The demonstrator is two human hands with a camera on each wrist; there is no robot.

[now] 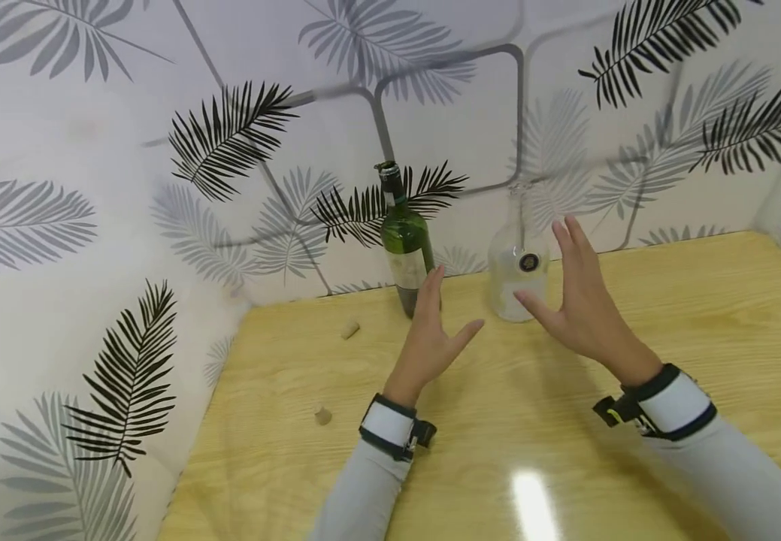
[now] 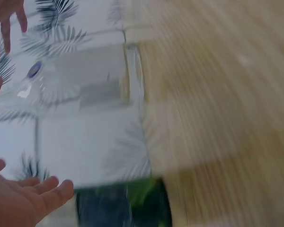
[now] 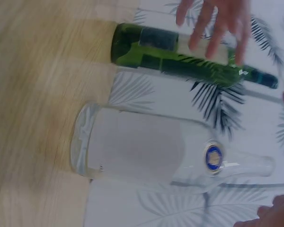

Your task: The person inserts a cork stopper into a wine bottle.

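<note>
A green wine bottle [image 1: 405, 240] with a pale label and an uncovered mouth stands upright near the wall. To its right is a clear glass bottle [image 3: 142, 146] bearing a round dark blue badge. My left hand [image 1: 427, 349] is raised in front of the green bottle, thumb spread and fingers extended, holding nothing. In the head view it overlaps the bottle's lower part. My right hand [image 1: 582, 308] hovers beside the clear bottle, fingers straight and thumb apart, also holding nothing. The palms face each other across a gap.
Two small corks lie on the wooden table [image 1: 282, 481] left of my left hand: one cork [image 1: 350, 329] by the green bottle, another cork [image 1: 322, 415] nearer me. Behind the table rises a wall [image 1: 282, 135] with leaf patterns. Each wrist wears a strapped camera.
</note>
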